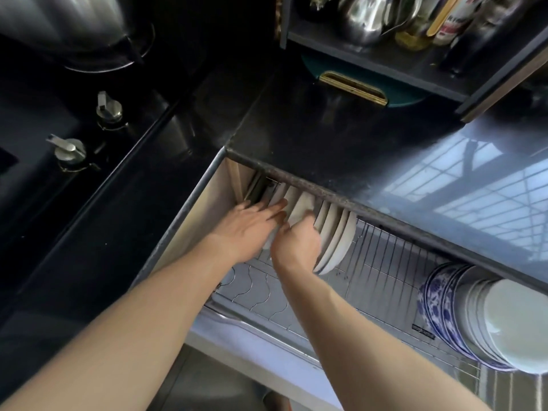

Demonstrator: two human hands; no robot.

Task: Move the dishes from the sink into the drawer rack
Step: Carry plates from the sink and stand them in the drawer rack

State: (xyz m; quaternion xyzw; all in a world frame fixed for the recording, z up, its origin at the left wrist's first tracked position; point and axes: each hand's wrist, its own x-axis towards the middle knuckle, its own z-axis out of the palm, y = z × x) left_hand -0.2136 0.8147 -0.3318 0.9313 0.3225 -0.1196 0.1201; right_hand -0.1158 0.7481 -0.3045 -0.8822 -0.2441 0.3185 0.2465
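Note:
The pulled-out drawer rack (382,274) is a wire frame under the black counter edge. Several white plates (335,241) stand upright in its left slots. Both my hands are down among them. My left hand (246,226) lies flat with fingers spread against the leftmost plates. My right hand (296,244) is curled around the rim of one white plate (302,206) standing in a slot. At the rack's right end stand blue-patterned plates (436,310) and white bowls (510,327). The sink is out of view.
The black countertop (326,134) overhangs the back of the drawer. A stove with two metal knobs (109,108) lies to the left, a steel pot (68,22) above it. A shelf with steel pots and bottles (415,22) stands at the back right.

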